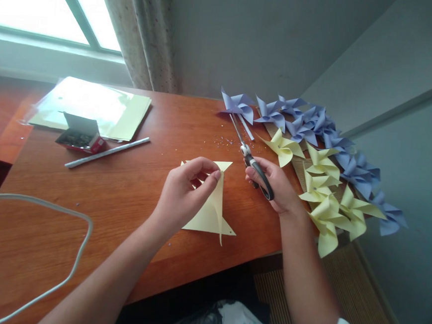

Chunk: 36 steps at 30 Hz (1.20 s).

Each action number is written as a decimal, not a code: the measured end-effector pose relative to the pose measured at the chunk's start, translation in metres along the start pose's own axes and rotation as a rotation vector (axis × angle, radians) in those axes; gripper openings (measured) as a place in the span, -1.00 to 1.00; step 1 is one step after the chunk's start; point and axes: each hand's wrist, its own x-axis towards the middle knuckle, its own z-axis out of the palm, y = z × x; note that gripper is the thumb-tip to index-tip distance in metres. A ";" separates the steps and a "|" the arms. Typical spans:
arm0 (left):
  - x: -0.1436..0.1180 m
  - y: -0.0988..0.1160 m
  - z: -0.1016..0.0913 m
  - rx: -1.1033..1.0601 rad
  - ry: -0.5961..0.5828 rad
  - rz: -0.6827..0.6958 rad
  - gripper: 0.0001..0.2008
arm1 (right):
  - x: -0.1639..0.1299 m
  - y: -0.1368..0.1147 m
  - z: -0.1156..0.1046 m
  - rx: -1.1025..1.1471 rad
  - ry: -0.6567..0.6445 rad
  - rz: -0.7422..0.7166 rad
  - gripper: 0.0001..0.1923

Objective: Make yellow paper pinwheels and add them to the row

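Observation:
My left hand (187,192) pinches a folded corner of a pale yellow paper sheet (212,214) that lies on the wooden table (130,210); part of the sheet is cut and lifted. My right hand (274,184) grips black-handled scissors (251,162) just right of the sheet, blades pointing away toward the far edge. The blades look closed and touch no paper.
Finished yellow pinwheels (328,191) and lilac pinwheels (301,121) lie along the table's right edge by the wall. A white stick (106,152), a small open box of pins (79,136), a stack of yellow paper (93,105) and a white cable (60,279) lie at the left. Tiny scraps dot the table.

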 end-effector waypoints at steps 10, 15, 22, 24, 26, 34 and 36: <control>-0.002 0.005 0.000 0.007 -0.002 0.011 -0.88 | -0.014 0.007 -0.011 0.147 -0.087 0.032 -0.70; -0.002 0.006 0.001 0.012 0.000 0.019 -0.89 | -0.029 0.019 -0.020 -0.014 0.129 0.055 -0.53; -0.002 0.003 0.001 0.015 -0.012 0.024 -0.86 | -0.042 0.046 -0.027 -0.511 0.333 -0.066 -0.44; -0.002 0.001 0.001 0.009 -0.014 0.023 -0.85 | -0.044 0.048 -0.025 -0.650 0.386 -0.103 -0.49; -0.001 -0.001 0.001 0.003 -0.012 0.018 -0.84 | -0.045 0.049 -0.023 -0.785 0.427 -0.139 -0.53; 0.001 -0.004 0.000 -0.008 -0.019 0.017 -0.80 | -0.045 0.055 -0.020 -1.006 0.512 -0.141 -0.52; 0.001 -0.003 0.000 -0.004 -0.020 0.017 -0.79 | -0.044 0.054 -0.020 -1.043 0.519 -0.119 -0.53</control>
